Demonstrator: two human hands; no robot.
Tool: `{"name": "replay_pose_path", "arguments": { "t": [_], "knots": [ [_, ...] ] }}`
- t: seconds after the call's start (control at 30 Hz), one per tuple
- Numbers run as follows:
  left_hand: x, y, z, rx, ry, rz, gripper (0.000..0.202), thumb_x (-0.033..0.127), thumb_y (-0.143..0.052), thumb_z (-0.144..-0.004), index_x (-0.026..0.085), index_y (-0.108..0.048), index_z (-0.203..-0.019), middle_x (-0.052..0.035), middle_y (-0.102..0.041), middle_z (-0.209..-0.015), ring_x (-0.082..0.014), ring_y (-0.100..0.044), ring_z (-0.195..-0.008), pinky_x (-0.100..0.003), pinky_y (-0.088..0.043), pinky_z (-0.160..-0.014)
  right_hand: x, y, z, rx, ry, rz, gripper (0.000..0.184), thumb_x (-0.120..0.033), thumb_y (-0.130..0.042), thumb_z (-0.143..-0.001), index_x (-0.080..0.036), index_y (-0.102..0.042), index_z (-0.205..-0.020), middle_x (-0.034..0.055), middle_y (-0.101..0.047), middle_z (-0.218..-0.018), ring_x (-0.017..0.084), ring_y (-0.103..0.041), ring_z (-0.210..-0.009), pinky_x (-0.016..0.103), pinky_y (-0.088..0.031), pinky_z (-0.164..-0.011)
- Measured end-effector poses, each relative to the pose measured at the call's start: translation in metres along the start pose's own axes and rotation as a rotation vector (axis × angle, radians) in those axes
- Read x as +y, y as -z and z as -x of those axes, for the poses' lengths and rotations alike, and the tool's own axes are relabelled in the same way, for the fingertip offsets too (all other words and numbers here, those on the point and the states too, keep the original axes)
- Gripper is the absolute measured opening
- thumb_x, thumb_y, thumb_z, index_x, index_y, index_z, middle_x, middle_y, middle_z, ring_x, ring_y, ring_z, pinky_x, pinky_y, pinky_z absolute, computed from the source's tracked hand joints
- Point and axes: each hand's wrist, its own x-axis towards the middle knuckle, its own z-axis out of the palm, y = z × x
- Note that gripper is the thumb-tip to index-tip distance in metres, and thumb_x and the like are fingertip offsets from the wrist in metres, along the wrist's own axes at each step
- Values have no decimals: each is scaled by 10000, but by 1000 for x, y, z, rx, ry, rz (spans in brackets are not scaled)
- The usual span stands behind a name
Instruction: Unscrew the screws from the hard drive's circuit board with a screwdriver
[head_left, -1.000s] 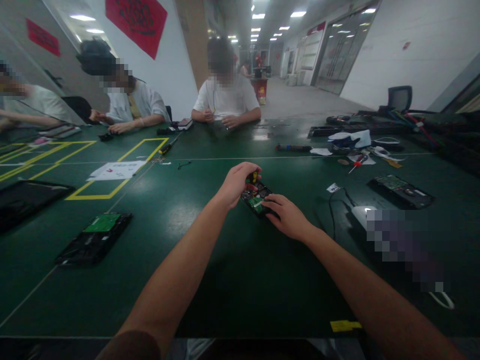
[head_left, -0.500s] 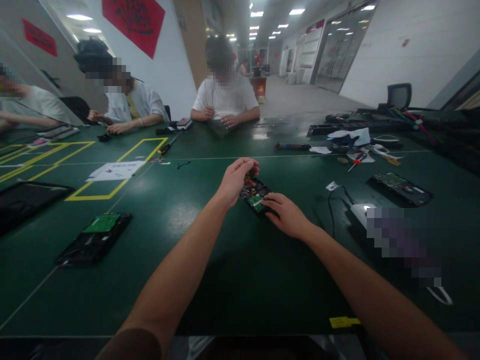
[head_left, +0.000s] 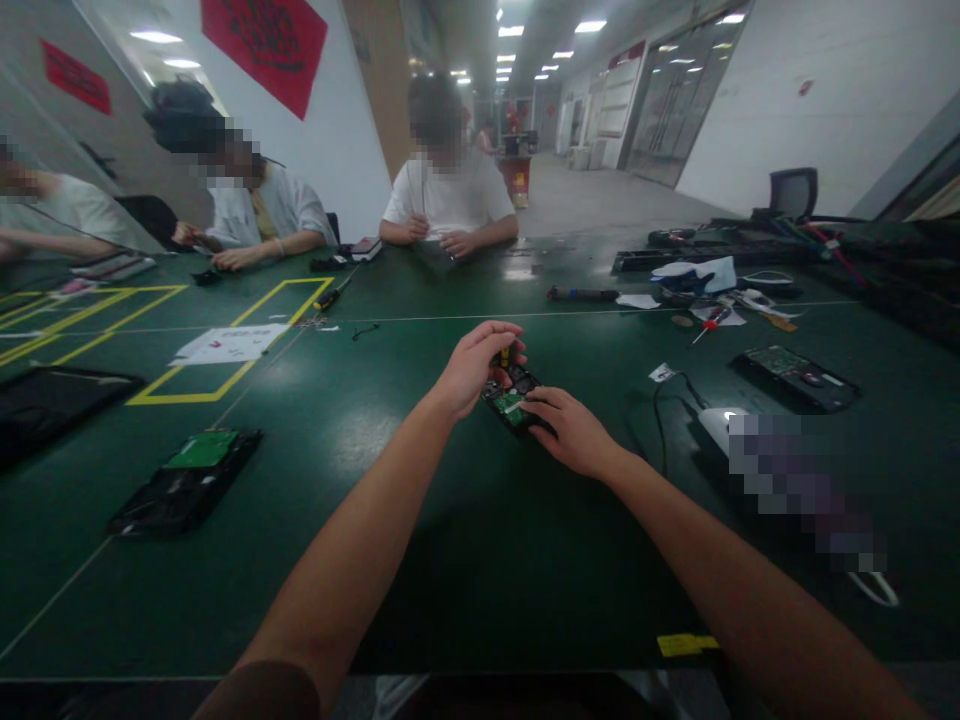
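In the middle of the table is an opened black electronic device (head_left: pixel 513 402) with a green circuit board inside. My left hand (head_left: pixel 480 368) is closed over its far end, around a small screwdriver (head_left: pixel 508 355) with a yellow and black handle. The screwdriver's tip is hidden by the fingers and the device. At the near right edge, my right hand (head_left: pixel 571 428) grips the device, thumb below and fingertips over the board.
A similar opened device (head_left: pixel 180 480) lies at left, another (head_left: pixel 796 378) at right. A cabled power strip (head_left: pixel 720 425), partly blurred, lies right of my arm. Another yellow-black screwdriver (head_left: pixel 330 295) rests by a paper sheet (head_left: pixel 229 343). Co-workers (head_left: pixel 450 200) sit opposite.
My left hand has tilted slightly, and more of the yellow handle shows between its fingers. My right hand stays on the device. The whole view has shifted slightly.
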Motion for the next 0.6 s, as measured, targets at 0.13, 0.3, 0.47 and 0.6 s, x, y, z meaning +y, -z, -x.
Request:
{"name": "replay_pose_path", "arguments": {
  "t": [0.13, 0.3, 0.47, 0.6],
  "knots": [
    [-1, 1, -2, 66, -12, 20, 211, 364, -657, -835, 189, -605, -942, -70, -697, -970, -199, -696, -851, -236, -483, -541, 1, -1, 0, -4, -1, -1, 389, -215, -638, -941, -219, -664, -1329, 140, -604, -1407, 321, -551, -1329, 586, -465, -1132],
    [1, 8, -4, 138, -95, -146, 208, 361, -610, -840, 172, -696, -855, -83, -670, -974, -188, -628, -870, -216, -443, -514, 1, -1, 1, -10, 11, 5, 388, -209, -633, -948, -224, -654, -1336, 135, -598, -1420, 317, -548, -1340, 590, -467, -1129],
    [1, 6, -3, 76, -64, -111, 225, 337, -587, -851, 167, -725, -902, -83, -667, -911, -189, -638, -828, -214, -429, -491, 2, -1, 2, -6, 10, 10, 395, -199, -636, -940, -221, -656, -1334, 138, -602, -1416, 324, -553, -1333, 592, -474, -1121],
    [1, 1, -2, 8, -4, 24, 177, 307, -604, -867, 185, -679, -972, -59, -669, -907, -175, -669, -815, -253, -540, -601, 1, -1, 2, -3, 0, 6, 402, -216, -639, -940, -233, -656, -1341, 140, -600, -1419, 332, -546, -1340, 600, -478, -1115]
  ]
}}
